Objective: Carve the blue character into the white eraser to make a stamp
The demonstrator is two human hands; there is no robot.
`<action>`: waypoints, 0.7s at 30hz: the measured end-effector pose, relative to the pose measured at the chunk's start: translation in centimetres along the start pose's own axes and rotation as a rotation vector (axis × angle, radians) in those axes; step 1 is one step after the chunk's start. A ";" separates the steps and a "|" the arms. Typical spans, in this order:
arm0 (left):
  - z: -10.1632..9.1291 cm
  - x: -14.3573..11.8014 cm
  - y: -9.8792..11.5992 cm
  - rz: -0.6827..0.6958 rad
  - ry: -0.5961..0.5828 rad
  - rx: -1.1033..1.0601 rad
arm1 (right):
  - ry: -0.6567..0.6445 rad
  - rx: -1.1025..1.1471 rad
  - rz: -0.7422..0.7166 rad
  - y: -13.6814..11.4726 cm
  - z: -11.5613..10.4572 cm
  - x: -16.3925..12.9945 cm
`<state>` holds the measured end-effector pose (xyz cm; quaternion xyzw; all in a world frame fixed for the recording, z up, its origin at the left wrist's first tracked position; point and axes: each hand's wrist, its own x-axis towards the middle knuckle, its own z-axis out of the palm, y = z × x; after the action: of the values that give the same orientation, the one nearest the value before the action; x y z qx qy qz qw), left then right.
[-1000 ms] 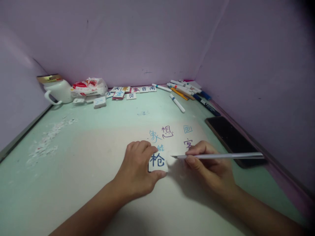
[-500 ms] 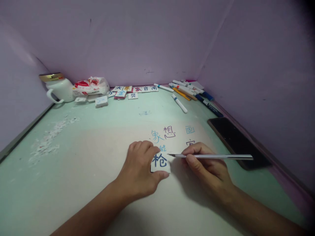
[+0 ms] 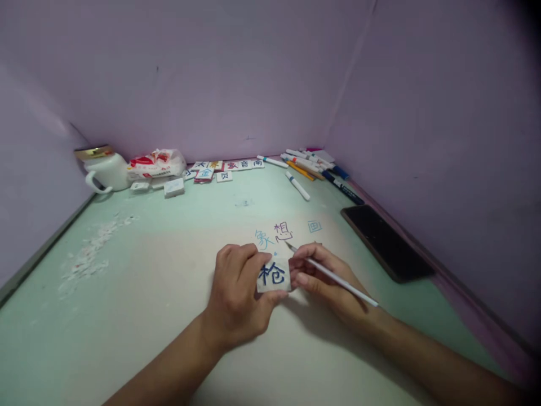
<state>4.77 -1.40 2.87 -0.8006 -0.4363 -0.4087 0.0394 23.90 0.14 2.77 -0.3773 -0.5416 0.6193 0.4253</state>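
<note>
**Pale green tabletop (image 3: 190, 210) hemmed in by purple walls (image 3: 236, 73): white tile (image 3: 274, 274) pinched, slim tool (image 3: 333, 275) in hand**

At the near middle of the tabletop, the white tile is pinched at its upper and lower edges between the fingers and thumb of the left hand (image 3: 236, 288); whether it is raised cannot be told. One dark blue character is shown on its face. Among the bent fingers of the right hand (image 3: 332, 293) the slim tool is held, its dark tip pointed away past the tile's upper right corner. The right fingertips are set at the tile's right edge; contact cannot be made out for certain.

Just beyond, a purple character (image 3: 282, 231) is seen between two blue ones. To the right, a dark phone (image 3: 386, 242) is laid flat. White shavings (image 3: 91, 248) are scattered at the left. Along the back are ranged a lidded white mug (image 3: 110, 172), a red-and-white packet (image 3: 156, 164), character cards (image 3: 245, 164) and a heap of markers (image 3: 313, 160), with one white marker (image 3: 297, 186) placed apart.
</note>
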 end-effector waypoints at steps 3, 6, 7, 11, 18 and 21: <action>-0.2 0.2 0.3 0.039 0.009 0.042 | 0.009 -0.026 -0.016 -0.1 0.8 0.2; -0.3 0.2 0.3 0.045 0.011 0.081 | 0.081 -0.066 -0.067 0.2 1.3 0.6; -0.3 0.1 0.2 0.040 0.013 0.092 | 0.102 -0.064 -0.085 0.3 1.4 0.8; -0.3 0.0 -0.3 0.045 0.019 0.120 | 0.198 -0.010 -0.157 0.7 2.0 1.5; -0.6 0.1 -0.6 0.107 0.081 0.151 | 0.288 0.129 -0.193 0.8 3.2 1.3; -0.6 0.2 -0.6 0.137 0.098 0.146 | 0.277 0.185 -0.182 0.8 3.1 1.3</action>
<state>4.02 -1.17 3.20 -0.8025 -0.4067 -0.4111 0.1467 20.48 0.25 2.37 -0.3676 -0.4506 0.5676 0.5828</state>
